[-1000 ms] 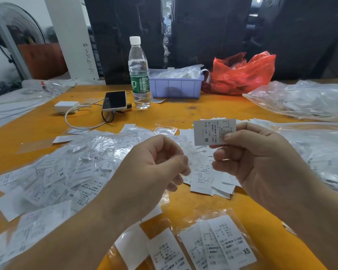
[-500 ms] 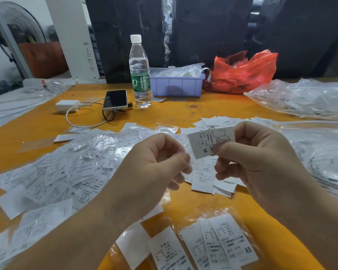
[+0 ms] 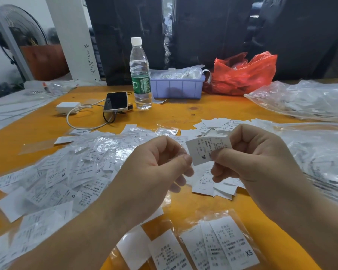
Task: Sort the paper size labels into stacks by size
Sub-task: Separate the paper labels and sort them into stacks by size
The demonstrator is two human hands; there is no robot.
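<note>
Head view: right hand [image 3: 261, 156] pinches an M label [image 3: 205, 151] face-up above the desk [image 3: 213, 110], apparently to read its size; left hand [image 3: 156, 168], fingers curled, holds nothing discernible.

Garment packing workshop: size labels [image 3: 53, 178], polybags [image 3: 308, 100], orange worktable [image 3: 213, 110].

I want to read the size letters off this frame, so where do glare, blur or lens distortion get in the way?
Head view: the M label in the right hand's grip reads sharply; clear wrappers over the loose label pile throw glare that hides much print; wide-angle bending curves the frame edges; the fan behind looks soft.
</note>
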